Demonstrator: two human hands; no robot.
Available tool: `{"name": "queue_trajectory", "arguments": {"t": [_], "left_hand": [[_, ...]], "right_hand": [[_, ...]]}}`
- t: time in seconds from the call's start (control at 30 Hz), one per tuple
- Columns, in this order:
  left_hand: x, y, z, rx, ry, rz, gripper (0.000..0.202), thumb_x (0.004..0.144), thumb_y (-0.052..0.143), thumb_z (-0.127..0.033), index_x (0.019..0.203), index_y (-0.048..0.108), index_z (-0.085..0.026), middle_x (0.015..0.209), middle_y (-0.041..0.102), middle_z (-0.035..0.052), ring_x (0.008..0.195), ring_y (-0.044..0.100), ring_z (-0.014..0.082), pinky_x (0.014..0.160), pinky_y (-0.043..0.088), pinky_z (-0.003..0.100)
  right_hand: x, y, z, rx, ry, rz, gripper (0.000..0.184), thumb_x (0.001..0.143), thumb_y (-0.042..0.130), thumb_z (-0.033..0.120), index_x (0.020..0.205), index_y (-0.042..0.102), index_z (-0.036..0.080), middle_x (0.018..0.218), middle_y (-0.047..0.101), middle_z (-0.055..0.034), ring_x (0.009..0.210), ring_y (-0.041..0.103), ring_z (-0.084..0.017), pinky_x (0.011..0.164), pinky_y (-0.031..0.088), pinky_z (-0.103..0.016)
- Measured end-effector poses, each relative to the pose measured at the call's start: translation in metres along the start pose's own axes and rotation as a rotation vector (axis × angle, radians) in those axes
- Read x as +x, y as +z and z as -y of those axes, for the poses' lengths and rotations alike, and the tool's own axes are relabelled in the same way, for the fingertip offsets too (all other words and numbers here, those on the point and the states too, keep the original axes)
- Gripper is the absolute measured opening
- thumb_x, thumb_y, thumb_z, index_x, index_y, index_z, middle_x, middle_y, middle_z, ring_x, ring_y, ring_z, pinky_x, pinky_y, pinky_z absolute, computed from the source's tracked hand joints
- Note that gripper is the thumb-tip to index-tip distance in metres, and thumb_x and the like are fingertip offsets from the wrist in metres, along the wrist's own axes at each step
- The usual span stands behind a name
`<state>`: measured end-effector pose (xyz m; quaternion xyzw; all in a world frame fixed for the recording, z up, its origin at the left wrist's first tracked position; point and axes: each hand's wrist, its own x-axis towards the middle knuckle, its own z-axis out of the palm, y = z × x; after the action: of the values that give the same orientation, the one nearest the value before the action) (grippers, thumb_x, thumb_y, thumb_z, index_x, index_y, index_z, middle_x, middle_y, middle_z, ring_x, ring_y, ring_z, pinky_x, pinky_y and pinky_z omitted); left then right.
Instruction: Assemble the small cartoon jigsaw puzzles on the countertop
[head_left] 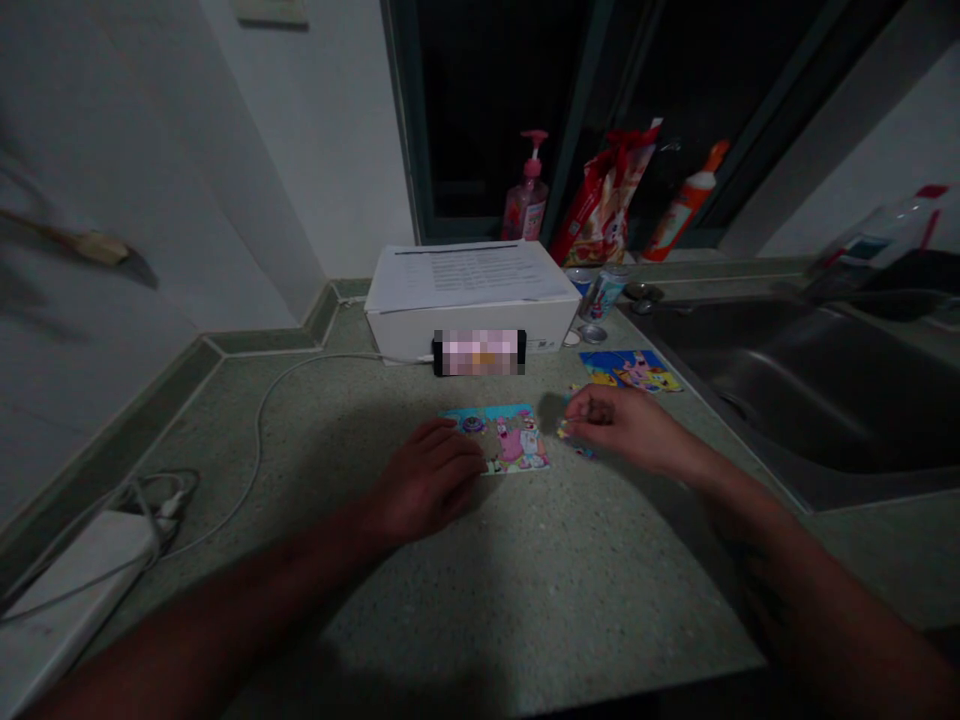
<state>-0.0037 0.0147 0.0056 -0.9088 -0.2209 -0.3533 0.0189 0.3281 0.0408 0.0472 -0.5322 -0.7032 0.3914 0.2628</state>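
A partly built cartoon jigsaw [508, 436] lies on the speckled counter [525, 580] in front of me. My left hand [427, 480] rests knuckles-up at its left edge, fingers curled and touching the puzzle. My right hand [622, 422] hovers just right of the puzzle, fingertips pinched on a small puzzle piece [564, 428]. A second colourful puzzle sheet [631, 369] lies behind my right hand.
A white box [472, 300] with a paper on top stands behind the puzzle, a phone [480, 352] leaning against it with a cable to a power strip [67, 570] at left. A steel sink [817, 390] is at right. Soap bottle [526, 195], snack bag [611, 195], can [604, 292] at the back.
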Motion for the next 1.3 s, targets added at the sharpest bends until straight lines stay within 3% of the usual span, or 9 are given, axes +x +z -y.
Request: {"name": "queue_trajectory", "arguments": {"t": [0.13, 0.23, 0.43, 0.8, 1.3], "left_hand": [[0.001, 0.001, 0.0, 0.016, 0.029, -0.023, 0.014, 0.1, 0.065, -0.011, 0.109, 0.064, -0.022, 0.1, 0.079, 0.0011, 0.09, 0.074, 0.0193, 0.096, 0.06, 0.042], [0.002, 0.001, 0.0, 0.021, 0.021, -0.032, 0.013, 0.101, 0.067, -0.012, 0.108, 0.064, -0.022, 0.098, 0.079, 0.0001, 0.088, 0.074, 0.0184, 0.095, 0.061, 0.041], [0.004, 0.001, -0.002, 0.006, 0.011, -0.093, 0.009, 0.102, 0.071, -0.02, 0.109, 0.065, -0.023, 0.096, 0.079, -0.0005, 0.086, 0.075, 0.0171, 0.091, 0.061, 0.037], [0.001, 0.003, -0.001, 0.0, -0.012, -0.083, 0.011, 0.101, 0.07, -0.017, 0.107, 0.066, -0.025, 0.094, 0.079, -0.0004, 0.084, 0.076, 0.0179, 0.091, 0.062, 0.039], [0.001, -0.003, -0.004, -0.006, -0.034, 0.009, 0.013, 0.101, 0.071, -0.019, 0.111, 0.065, -0.026, 0.098, 0.079, 0.0023, 0.089, 0.076, 0.0225, 0.087, 0.065, 0.044]], "right_hand": [[0.005, 0.041, 0.009, 0.147, -0.056, -0.098, 0.018, 0.084, 0.076, 0.041, 0.088, 0.072, 0.024, 0.081, 0.074, -0.0036, 0.072, 0.065, -0.019, 0.067, 0.051, -0.033], [0.004, 0.065, 0.014, 0.241, -0.003, -0.09, 0.022, 0.083, 0.076, 0.045, 0.086, 0.07, 0.024, 0.072, 0.07, -0.0006, 0.061, 0.058, -0.016, 0.056, 0.044, -0.03], [-0.003, 0.091, 0.023, 0.385, 0.115, 0.005, 0.023, 0.08, 0.08, 0.043, 0.087, 0.069, 0.024, 0.066, 0.066, 0.0012, 0.055, 0.055, -0.013, 0.048, 0.039, -0.026], [-0.008, 0.095, 0.034, 0.454, 0.124, 0.084, 0.026, 0.076, 0.083, 0.045, 0.084, 0.069, 0.024, 0.06, 0.061, 0.0037, 0.051, 0.054, -0.013, 0.044, 0.037, -0.024], [-0.008, 0.092, 0.029, 0.457, 0.095, 0.151, 0.032, 0.076, 0.091, 0.047, 0.082, 0.068, 0.025, 0.061, 0.063, 0.0038, 0.051, 0.053, -0.011, 0.046, 0.04, -0.025]]}}
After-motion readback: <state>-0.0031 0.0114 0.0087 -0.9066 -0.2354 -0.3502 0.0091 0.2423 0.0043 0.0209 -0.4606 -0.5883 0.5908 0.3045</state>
